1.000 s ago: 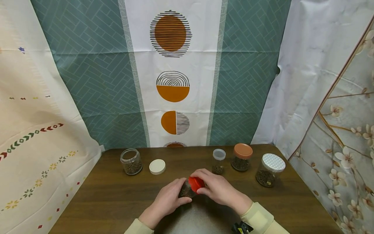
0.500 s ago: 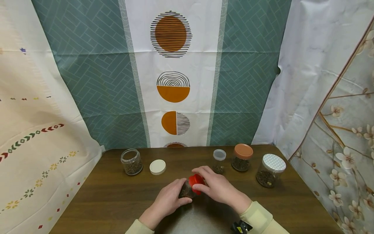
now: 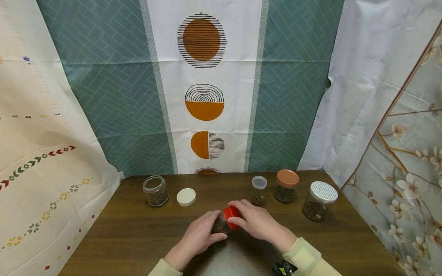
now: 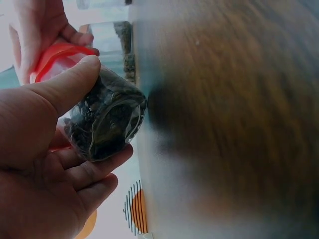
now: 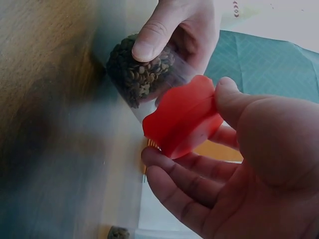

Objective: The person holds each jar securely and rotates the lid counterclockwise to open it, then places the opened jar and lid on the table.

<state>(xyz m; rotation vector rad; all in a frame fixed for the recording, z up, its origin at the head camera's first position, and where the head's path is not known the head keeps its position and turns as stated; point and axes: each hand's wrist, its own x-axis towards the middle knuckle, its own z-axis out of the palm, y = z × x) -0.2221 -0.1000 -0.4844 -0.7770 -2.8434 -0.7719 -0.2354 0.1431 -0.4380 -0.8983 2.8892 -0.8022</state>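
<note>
A clear jar (image 3: 219, 224) of dark seeds is tilted between both hands near the table's middle, its red scalloped lid (image 3: 232, 217) facing right. My left hand (image 3: 198, 234) grips the jar body, thumb on one side and fingers on the other; the left wrist view shows the jar's base (image 4: 117, 122). With thumb and fingers, my right hand (image 3: 259, 222) holds the red lid at its rim. In the right wrist view the lid (image 5: 182, 117) sits at the jar's mouth, and seeds (image 5: 144, 74) lie toward the base.
An uncovered glass jar (image 3: 156, 193) and a cream lid (image 3: 186, 197) stand at the back left. At the back right are a small jar with a translucent lid (image 3: 259, 182), one with an orange lid (image 3: 287, 178) and one with a patterned white lid (image 3: 323, 191). Cloths hang behind the table (image 3: 131, 230).
The right hand's fingers have shifted around the red lid, with the thumb now higher across its front. The left hand and the jar have stayed nearly in place.
</note>
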